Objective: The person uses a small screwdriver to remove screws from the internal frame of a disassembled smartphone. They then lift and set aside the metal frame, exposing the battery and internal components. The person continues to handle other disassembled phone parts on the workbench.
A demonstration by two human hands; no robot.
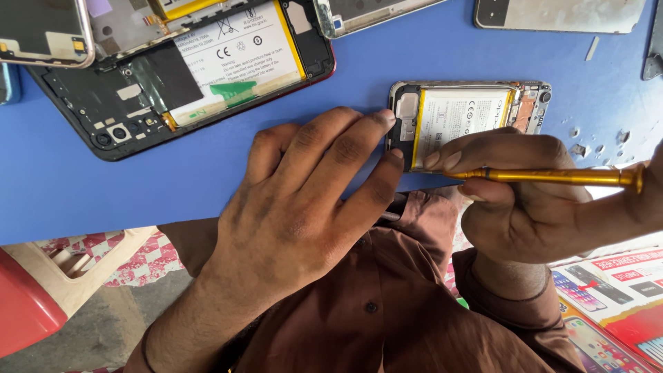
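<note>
Left hand (304, 200): laid flat, palm down, on the blue surface (428, 55); fingers stretched and slightly spread, gripping nothing; fingertips (383, 121) pressed against the left end of the small opened phone with a silver frame and white battery (469, 117).
Right hand (525, 200): fingers clamped together around the slim gold metal screwdriver (559, 176), thumb underneath, index and middle fingers on top.
Screwdriver: held nearly level, shaft running left to right, round end cap at the far right; tip hidden behind the fingers at the lower edge of the small phone.
Small opened phone: lying back-up near the front edge of the surface, between the two hands; back cover off, yellow-edged battery exposed, dark circuit area at its left end.
Larger opened phone with black body and red rim (186, 76): upper left on the surface, well apart from the hands; white battery with a green patch showing.
Silver back panel (559, 14): top right, lying flat.
Small loose bits (580, 148): scattered on the surface right of the small phone.
Brown buttoned shirt (387, 304): below the surface edge, beneath both wrists.
Printed sheet with phone pictures (615, 304): lower right corner.
</note>
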